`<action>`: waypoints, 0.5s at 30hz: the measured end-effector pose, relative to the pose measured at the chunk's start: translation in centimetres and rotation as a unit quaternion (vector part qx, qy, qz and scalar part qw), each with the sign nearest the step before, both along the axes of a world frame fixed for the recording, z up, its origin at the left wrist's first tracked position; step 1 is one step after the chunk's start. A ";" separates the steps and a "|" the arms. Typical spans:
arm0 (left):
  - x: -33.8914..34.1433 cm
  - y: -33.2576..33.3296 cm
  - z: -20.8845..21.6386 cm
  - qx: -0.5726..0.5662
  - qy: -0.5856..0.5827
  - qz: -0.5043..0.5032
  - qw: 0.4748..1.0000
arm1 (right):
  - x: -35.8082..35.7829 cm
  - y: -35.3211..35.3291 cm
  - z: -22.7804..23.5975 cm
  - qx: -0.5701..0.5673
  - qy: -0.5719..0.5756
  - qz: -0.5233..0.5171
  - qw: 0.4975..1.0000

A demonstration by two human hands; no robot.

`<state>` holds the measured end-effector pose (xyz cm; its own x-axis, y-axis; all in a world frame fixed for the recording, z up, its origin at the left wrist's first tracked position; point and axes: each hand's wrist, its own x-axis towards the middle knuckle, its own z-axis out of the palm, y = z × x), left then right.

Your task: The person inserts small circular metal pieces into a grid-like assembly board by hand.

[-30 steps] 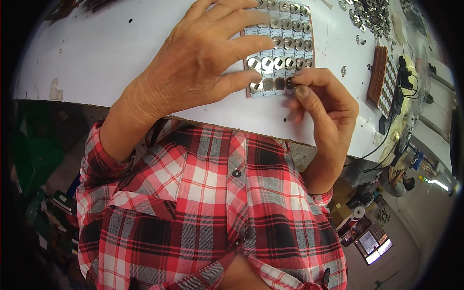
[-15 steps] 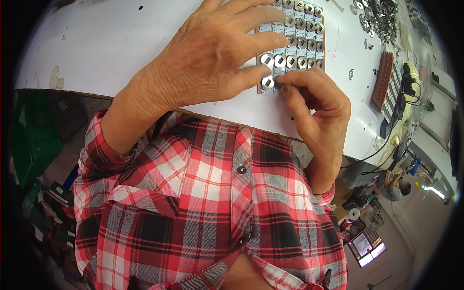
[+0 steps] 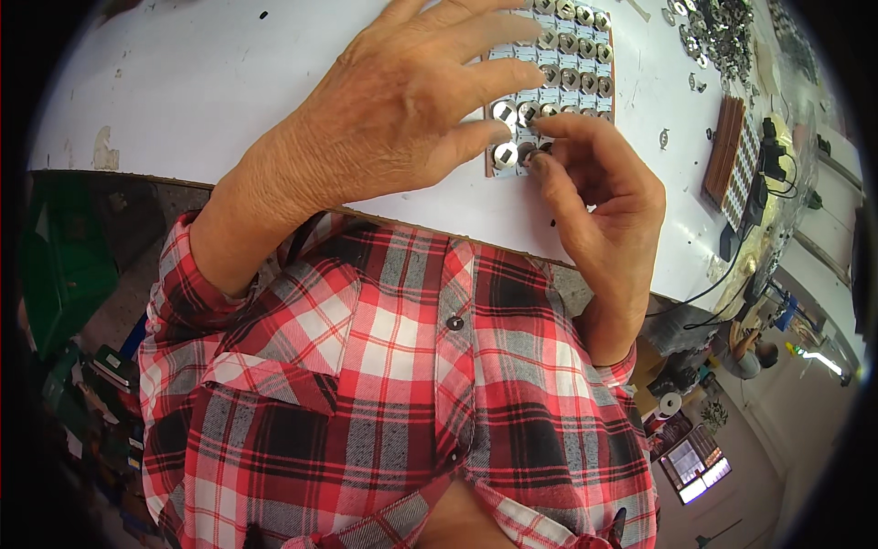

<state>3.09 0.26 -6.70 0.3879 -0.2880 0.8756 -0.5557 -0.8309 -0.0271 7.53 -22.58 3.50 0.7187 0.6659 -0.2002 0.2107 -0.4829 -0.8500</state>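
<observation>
Working this disc-studded panel wants light fingertips: left hand spread, unclenched; right hand close in, hold unclear!

A: What's on the bench?
B: It's white, worn patch at left. Panel with rows of round metal parts, right of center.
A: Beyond that?
B: Loose metal heap upper right, brown-edged board stack nearer, lone metal piece beside it. Black bit, upper left.
</observation>
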 end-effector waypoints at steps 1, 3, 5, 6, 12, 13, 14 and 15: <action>0.2 -0.1 0.5 0.005 -0.007 -0.010 1.000 | 0.0 -0.1 0.0 0.000 0.001 0.000 1.000; -2.2 -0.5 4.9 -0.052 0.203 -0.025 0.977 | 0.0 -0.7 -0.1 -0.013 0.006 -0.004 1.000; -2.9 -0.6 5.5 -0.106 0.403 -0.028 0.908 | 0.0 -0.6 -0.5 0.017 0.006 -0.011 1.000; -2.1 -0.4 2.5 -0.078 0.243 -0.037 0.966 | -0.1 -0.4 -0.7 0.044 0.004 -0.016 0.999; -3.4 -1.1 7.0 -0.144 0.394 -0.029 0.907 | 1.2 -0.9 -0.1 0.019 -0.010 0.051 0.998; -3.5 -1.1 7.0 -0.131 0.400 -0.022 0.907 | 1.2 -0.9 -0.1 0.020 -0.009 0.052 0.998; -3.6 -1.0 6.7 -0.132 0.401 -0.021 0.906 | 1.2 -0.8 -0.1 0.020 0.001 0.051 0.999; -3.7 -0.9 6.3 -0.161 0.386 -0.037 0.907 | 1.2 -0.8 0.0 0.020 0.010 0.048 0.999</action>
<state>-0.62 -0.67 -0.41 0.9119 -0.1151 0.3939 -0.3597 -0.6862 0.6322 8.69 -23.38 3.50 0.6465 0.7400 -0.1855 0.2372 -0.4261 -0.8730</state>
